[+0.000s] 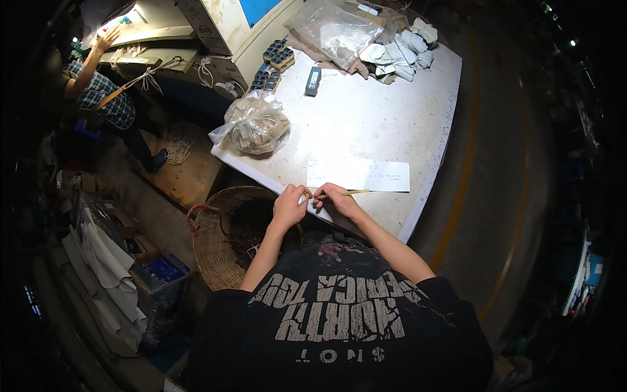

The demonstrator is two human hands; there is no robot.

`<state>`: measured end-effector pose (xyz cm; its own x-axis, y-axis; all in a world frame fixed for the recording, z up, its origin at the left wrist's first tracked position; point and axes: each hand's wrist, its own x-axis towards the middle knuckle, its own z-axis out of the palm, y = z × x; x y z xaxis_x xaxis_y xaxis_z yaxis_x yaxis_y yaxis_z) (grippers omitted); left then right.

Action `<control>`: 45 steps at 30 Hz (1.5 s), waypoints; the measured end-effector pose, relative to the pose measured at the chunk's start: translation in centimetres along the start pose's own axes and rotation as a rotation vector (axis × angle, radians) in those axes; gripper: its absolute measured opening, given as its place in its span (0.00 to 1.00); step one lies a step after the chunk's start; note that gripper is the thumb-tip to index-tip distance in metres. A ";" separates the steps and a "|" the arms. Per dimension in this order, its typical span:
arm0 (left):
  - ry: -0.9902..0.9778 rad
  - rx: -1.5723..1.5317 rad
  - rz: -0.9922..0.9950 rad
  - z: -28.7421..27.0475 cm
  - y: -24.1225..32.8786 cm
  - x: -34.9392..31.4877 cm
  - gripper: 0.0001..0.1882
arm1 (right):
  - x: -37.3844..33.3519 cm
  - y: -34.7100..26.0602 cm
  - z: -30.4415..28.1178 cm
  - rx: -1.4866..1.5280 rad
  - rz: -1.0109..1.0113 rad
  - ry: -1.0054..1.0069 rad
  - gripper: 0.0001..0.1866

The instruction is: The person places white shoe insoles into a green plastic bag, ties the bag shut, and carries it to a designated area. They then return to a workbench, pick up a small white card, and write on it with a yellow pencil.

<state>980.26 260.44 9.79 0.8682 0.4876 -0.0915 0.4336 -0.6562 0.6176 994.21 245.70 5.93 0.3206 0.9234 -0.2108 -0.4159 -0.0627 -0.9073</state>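
Observation:
Close together at the near edge of the white table (424, 124), both of my hands work with closed fingers. My left hand (286, 208) pinches a small whitish piece (302, 198), mostly hidden by the fingers. A thin yellow-brown stick (356, 192) is gripped in my right hand (338, 202). Its back end points right, over the paper, and its front end reaches toward the piece in my left hand. Whether it has a brush tip or a point is too small to tell. Just beyond the hands lies a white sheet of paper (392, 175) with handwriting.
A clear bag of brown pieces (258, 130) sits at the table's left edge. Farther back are a small dark box (313, 81), a plastic bag (336, 32) and white pieces (401, 55). A wicker basket (212, 251) stands below left. Another person (111, 101) works far left.

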 end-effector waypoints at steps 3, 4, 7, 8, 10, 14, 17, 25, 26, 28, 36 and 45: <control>-0.006 0.004 -0.007 -0.1 0.3 0.9 0.05 | 0.8 -0.7 -1.1 0.002 -0.004 0.008 0.21; 0.031 -0.020 0.028 -0.2 -0.1 -0.3 0.05 | -0.1 0.0 0.2 0.009 -0.006 0.015 0.20; -0.070 0.034 -0.072 -0.2 0.2 0.7 0.05 | 0.2 -0.2 0.2 0.027 -0.012 0.020 0.20; -0.016 0.009 -0.011 -0.3 -0.2 -0.2 0.05 | 0.4 -0.3 0.2 0.019 0.033 0.062 0.20; 0.024 -0.016 0.040 -0.3 -0.2 -0.3 0.05 | 0.6 -0.7 0.2 0.044 -0.002 0.017 0.20; -0.007 -0.005 0.003 -0.1 -0.3 0.0 0.05 | 0.2 -2.3 -0.3 0.092 0.070 0.038 0.16; -0.012 -0.028 0.010 0.0 -0.3 0.9 0.04 | -0.5 -4.6 -2.3 -0.236 -0.133 0.188 0.17; -0.003 -0.027 0.022 -0.4 -0.6 0.1 0.05 | -5.7 -10.0 -8.7 -1.336 0.105 1.025 0.37; 0.003 -0.027 0.020 -0.5 -0.4 -0.1 0.06 | -6.3 -10.3 -9.3 -1.298 0.241 1.015 0.40; -0.035 -0.057 -0.080 -0.3 0.3 0.6 0.06 | -7.2 -10.4 -10.1 -1.234 0.433 1.043 0.43; -0.143 0.180 -0.127 0.3 3.0 0.8 0.34 | -8.8 -7.4 -9.8 -1.138 0.454 0.949 0.32; -0.117 0.175 -0.271 -1.4 1.8 1.4 0.35 | -7.3 -10.8 -7.7 -0.389 0.044 0.546 0.14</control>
<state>981.88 260.71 11.82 0.7330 0.5951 -0.3295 0.6785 -0.6054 0.4161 1002.90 236.73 14.44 0.7374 0.5989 -0.3122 -0.1349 -0.3223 -0.9370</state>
